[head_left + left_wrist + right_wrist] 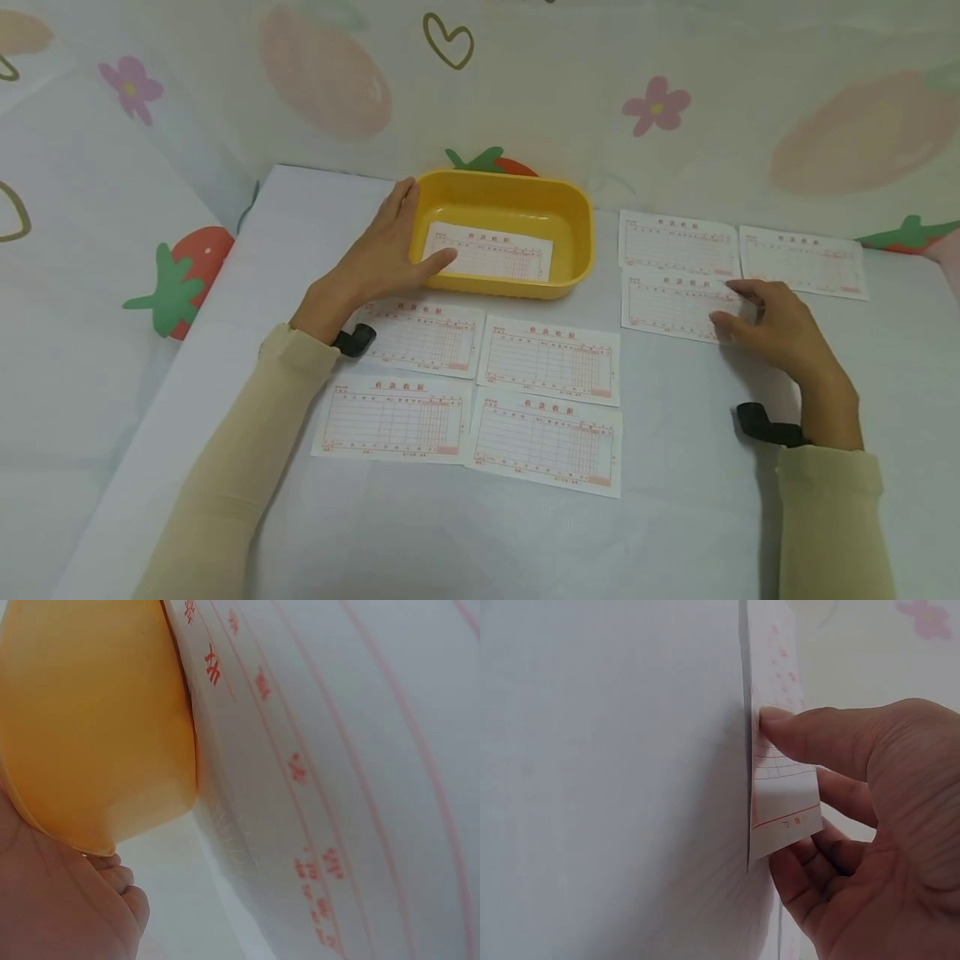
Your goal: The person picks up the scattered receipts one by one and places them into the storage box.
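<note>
Yellow plastic basin (495, 289) by the left hand (378, 258); white rectangular paper slip printed in red (667, 308) in the right hand (783, 325).
The left hand holds the basin's near-left corner, fingers spread along the outside, thumb over the front rim; at least one matching slip (487, 250) lies inside. The right hand, nearly closed, pinches the paper slip's right edge, thumb on top, fingers beneath. That slip is right of the basin, just in front of two others (678, 242); four more (551, 358) form two rows nearer the person. A light, flat pinch would likely prevent creases, and slow lifting should spare the neighbours.
</note>
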{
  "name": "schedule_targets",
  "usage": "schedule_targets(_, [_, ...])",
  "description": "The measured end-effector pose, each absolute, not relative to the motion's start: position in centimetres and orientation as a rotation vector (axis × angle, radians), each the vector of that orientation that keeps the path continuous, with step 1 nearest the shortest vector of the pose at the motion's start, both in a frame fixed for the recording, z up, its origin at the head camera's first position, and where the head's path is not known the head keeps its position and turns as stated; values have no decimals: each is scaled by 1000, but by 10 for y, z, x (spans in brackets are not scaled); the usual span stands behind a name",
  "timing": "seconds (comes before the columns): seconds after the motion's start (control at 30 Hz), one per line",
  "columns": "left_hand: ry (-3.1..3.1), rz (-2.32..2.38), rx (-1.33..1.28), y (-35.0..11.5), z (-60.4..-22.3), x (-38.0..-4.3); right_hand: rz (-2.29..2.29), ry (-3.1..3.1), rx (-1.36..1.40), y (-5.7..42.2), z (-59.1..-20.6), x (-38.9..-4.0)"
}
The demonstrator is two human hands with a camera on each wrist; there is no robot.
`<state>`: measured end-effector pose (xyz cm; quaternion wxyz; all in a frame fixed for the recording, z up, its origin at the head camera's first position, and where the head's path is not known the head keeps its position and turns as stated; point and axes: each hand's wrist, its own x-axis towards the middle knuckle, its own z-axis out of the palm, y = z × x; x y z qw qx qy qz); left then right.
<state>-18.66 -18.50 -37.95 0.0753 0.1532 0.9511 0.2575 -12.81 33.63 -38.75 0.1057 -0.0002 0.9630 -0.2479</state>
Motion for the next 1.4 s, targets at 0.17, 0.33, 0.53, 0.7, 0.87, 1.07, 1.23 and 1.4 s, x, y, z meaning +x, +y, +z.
schedule_targets(0.17, [2857,772,464,-185,-380,-187,-752,2830,33,336,-386,-128])
schedule_targets(0.33, [2863,761,474,-185,-380,-188,-769,2812,85,336,-384,-128])
schedule_targets(0.53, [2870,758,487,-185,-379,-189,-750,2805,77,341,-380,-127])
schedule_targets(0.7, [2864,759,474,-184,-379,-188,-740,2805,90,343,-377,-127])
schedule_targets(0.87, [2859,764,461,-183,-379,-188,-751,2840,74,345,-373,-126])
schedule_targets(1.07, [2871,761,480,-184,-381,-188,-755,2890,69,346,-368,-123])
schedule_targets(1.23, [2877,764,485,-184,-382,-189,-815,2870,85,346,-363,-121])
schedule_targets(1.4, [2878,768,482,-184,-382,-189,-890,2871,88,348,-359,-119])
